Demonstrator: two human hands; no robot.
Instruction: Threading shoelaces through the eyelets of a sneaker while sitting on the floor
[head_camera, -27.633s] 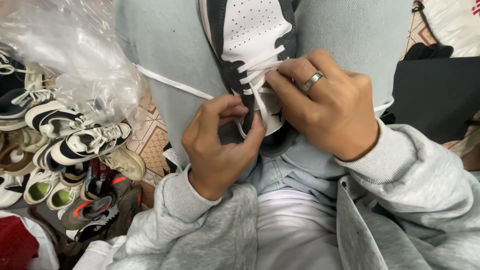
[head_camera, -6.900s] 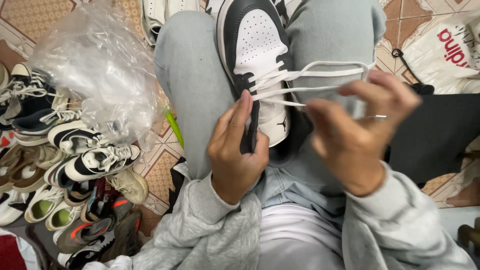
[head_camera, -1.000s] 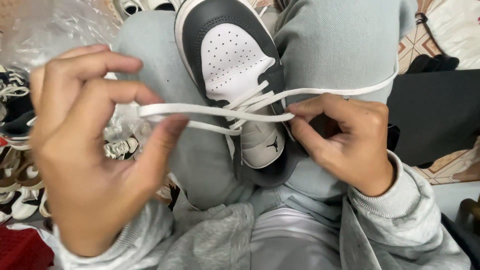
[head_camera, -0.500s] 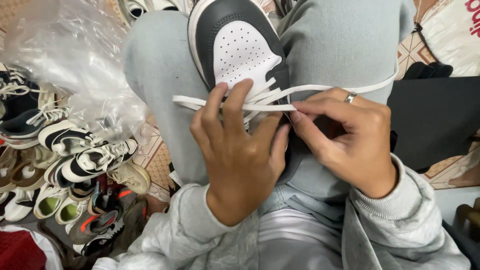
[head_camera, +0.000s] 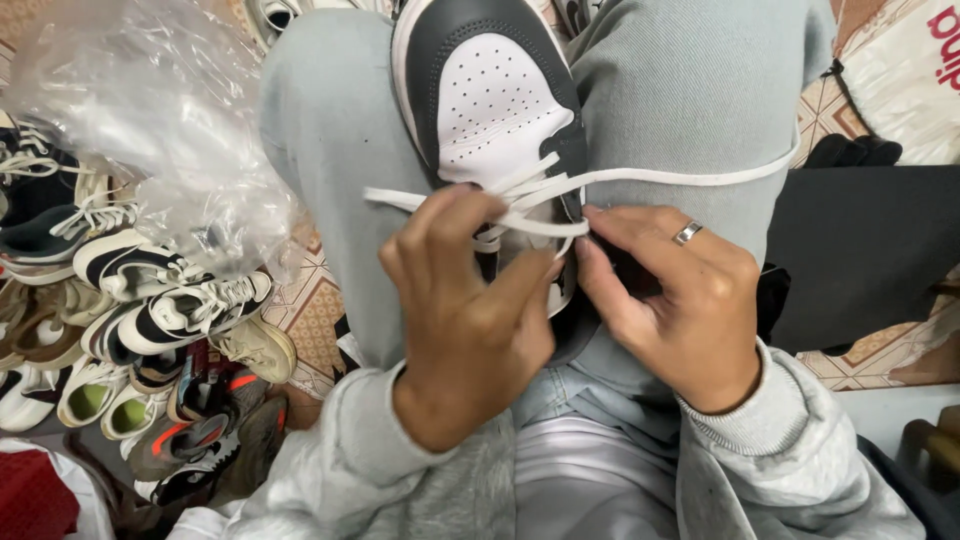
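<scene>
A black and white sneaker lies toe-away between my knees on my lap. A white flat shoelace runs through its eyelets, with one end trailing right across my thigh and the other sticking out to the left. My left hand pinches the lace over the tongue area, covering the lower part of the shoe. My right hand, wearing a silver ring, presses its fingertips against the shoe's right eyelet edge and grips the lace there.
A crumpled clear plastic bag sits at the left by my knee. Below it lies a pile of several sneakers on the tiled floor. A dark cloth and a white bag are at the right.
My left hand came back from a wide pull of the lace at the left and now sits on the shoe's tongue. My right hand stayed at the right eyelets.
</scene>
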